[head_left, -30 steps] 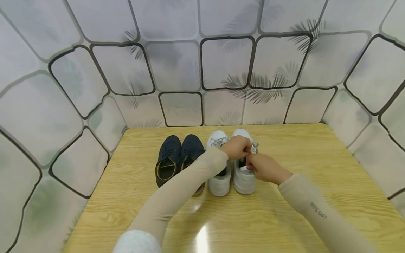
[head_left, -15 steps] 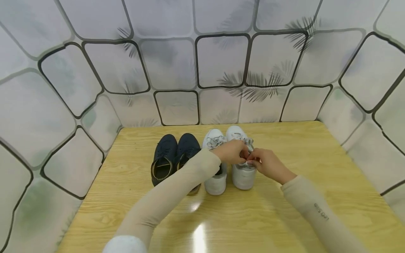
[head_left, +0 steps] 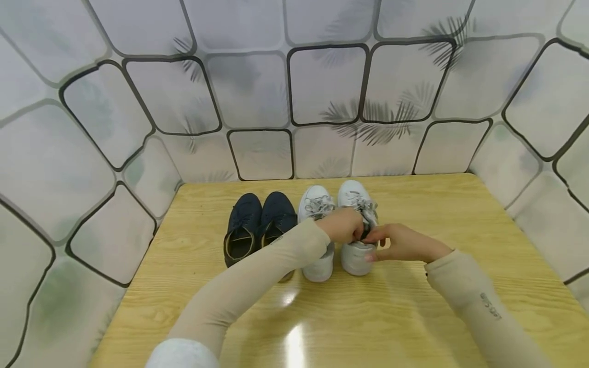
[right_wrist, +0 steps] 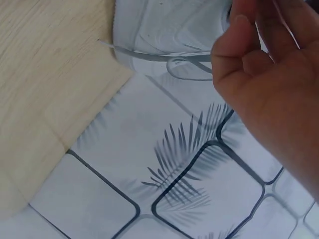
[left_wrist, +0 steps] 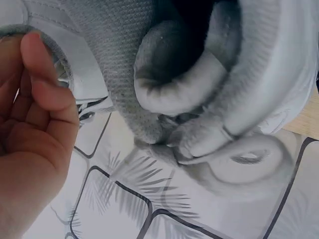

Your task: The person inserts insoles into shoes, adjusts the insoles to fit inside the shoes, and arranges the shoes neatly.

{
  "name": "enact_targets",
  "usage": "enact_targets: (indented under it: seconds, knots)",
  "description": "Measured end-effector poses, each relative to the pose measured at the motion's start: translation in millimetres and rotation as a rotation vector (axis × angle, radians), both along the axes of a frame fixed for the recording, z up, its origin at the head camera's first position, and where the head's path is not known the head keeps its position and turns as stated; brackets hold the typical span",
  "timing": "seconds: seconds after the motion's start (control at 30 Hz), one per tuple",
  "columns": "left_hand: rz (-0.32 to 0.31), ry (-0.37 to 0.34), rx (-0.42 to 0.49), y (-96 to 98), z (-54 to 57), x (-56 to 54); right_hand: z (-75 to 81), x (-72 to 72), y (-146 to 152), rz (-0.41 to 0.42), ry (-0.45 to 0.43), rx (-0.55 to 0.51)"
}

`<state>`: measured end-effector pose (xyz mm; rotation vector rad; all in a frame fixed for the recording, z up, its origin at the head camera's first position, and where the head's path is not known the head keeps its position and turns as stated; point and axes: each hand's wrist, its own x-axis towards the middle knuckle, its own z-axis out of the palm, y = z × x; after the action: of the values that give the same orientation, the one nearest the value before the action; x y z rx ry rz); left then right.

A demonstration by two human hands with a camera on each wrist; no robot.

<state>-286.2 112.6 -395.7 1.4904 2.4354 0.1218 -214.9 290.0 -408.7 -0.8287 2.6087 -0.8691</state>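
The left hand (head_left: 344,225) reaches over one white sneaker (head_left: 317,268) to the right-hand white sneaker (head_left: 355,260). Its curled fingers grip the inner side of that shoe's opening; the fingertips are hidden in the head view. From the right, the right hand (head_left: 405,243) holds the rim near the heel, fingers at the opening and thumb lower on the outside. The left wrist view shows the left hand (left_wrist: 37,114), thumb bent, beside a close sneaker with a mesh lining (left_wrist: 122,74). In the right wrist view, loose lace (right_wrist: 187,57) hangs near the right hand (right_wrist: 279,64).
Two dark navy shoes (head_left: 246,217) stand side by side left of the white pair, partly behind the left sleeve (head_left: 257,281). All stand on a wooden table (head_left: 428,204). A patterned cloth wall (head_left: 257,92) rises behind and at both sides.
The right hand has shifted right and slightly down, its thumb now lower at the heel. The left hand has moved slightly down over the opening. The shoes stay in place.
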Motion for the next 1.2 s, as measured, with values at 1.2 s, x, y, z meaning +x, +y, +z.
enact_targets:
  seconds: [1.2]
  knots:
    - [-0.003, -0.069, 0.171, -40.5, 13.3, 31.9, 12.2, -52.2, -45.6, 0.082, -0.312, 0.114]
